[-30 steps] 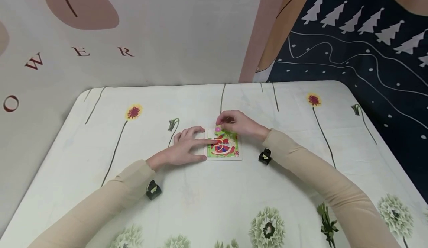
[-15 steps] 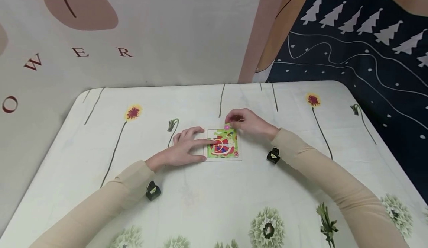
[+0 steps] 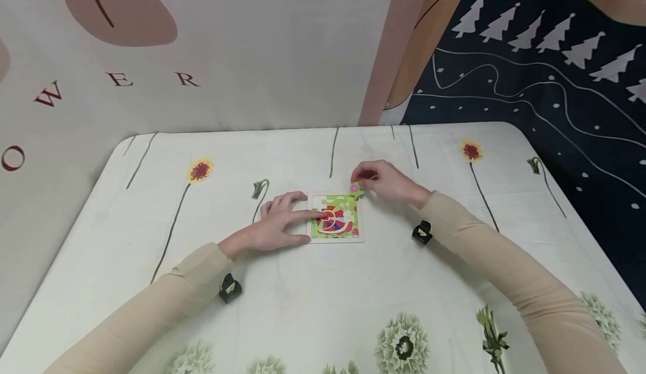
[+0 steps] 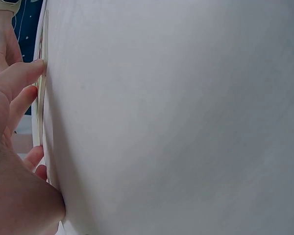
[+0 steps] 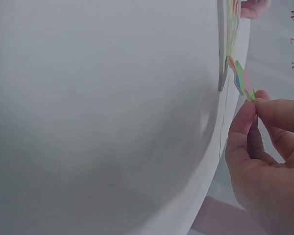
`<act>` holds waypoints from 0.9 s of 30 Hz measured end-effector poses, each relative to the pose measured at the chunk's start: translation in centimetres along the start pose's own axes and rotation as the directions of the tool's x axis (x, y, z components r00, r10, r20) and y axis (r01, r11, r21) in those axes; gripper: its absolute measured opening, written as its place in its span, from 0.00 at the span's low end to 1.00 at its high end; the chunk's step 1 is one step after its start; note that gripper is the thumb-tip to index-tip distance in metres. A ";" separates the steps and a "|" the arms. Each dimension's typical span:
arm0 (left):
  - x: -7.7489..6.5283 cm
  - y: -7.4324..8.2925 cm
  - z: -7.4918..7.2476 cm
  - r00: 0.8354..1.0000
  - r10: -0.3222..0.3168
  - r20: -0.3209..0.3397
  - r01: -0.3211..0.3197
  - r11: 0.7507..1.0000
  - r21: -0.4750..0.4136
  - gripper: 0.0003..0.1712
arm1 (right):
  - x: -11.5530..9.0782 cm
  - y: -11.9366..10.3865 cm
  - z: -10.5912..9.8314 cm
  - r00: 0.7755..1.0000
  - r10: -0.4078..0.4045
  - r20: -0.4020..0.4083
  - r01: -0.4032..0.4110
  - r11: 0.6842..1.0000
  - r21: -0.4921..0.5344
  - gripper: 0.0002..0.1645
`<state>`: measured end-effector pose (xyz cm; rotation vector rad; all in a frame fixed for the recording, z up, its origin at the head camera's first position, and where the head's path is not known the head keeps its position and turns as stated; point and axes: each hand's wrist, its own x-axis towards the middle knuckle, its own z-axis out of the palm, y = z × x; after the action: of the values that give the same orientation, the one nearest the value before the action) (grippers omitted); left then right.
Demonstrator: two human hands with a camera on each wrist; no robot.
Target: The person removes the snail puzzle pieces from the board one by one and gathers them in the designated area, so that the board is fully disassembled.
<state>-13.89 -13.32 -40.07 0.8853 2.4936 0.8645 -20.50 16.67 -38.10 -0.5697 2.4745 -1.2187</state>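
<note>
A small square jigsaw puzzle board [image 3: 337, 241] with a white rim lies mid-table, its picture red, green and blue. My left hand [image 3: 280, 225] rests at its left side, index fingertip on the picture and thumb at the near left corner. In the left wrist view, the board appears edge-on beside the left hand [image 4: 14, 98]. Between thumb and fingers, my right hand [image 3: 386, 182] pinches a green puzzle piece [image 3: 356, 189] with a pink spot, at the board's far right corner. Seen from the right wrist, the tilted piece [image 5: 244, 81] is close to the board's edge.
A white cloth [image 3: 303, 306] printed with flowers and stems covers the table. Behind it hangs a pale wall cloth [image 3: 277, 54] with letters; a dark cloth [image 3: 504, 99] with white trees is at the right. Black wrist devices [image 3: 230, 288] sit below both cuffs.
My right hand has moved rightward with the puzzle piece, from over the board's far edge to its far right corner. The left hand and board stay in place.
</note>
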 end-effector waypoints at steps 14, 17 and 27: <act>0.0 0.0 0.1 1.000 0.005 -0.004 -0.005 1.000 0.019 0.33 | 0.1 1.7 -1.8 0.998 0.043 -0.046 -0.044 0.999 -0.016 0.11; 0.0 0.0 0.1 1.000 0.005 -0.003 -0.005 1.000 0.019 0.33 | 0.2 2.0 -2.1 0.998 0.048 -0.051 -0.049 0.998 -0.025 0.11; 0.0 -0.1 0.1 1.000 0.008 -0.003 -0.008 1.000 0.025 0.33 | 1.0 3.0 -2.8 0.991 0.120 -0.064 -0.123 0.991 -0.049 0.12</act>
<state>-13.85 -13.32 -40.23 0.9029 2.5107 0.8388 -23.23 19.77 -38.95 -0.3937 2.5576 -1.1435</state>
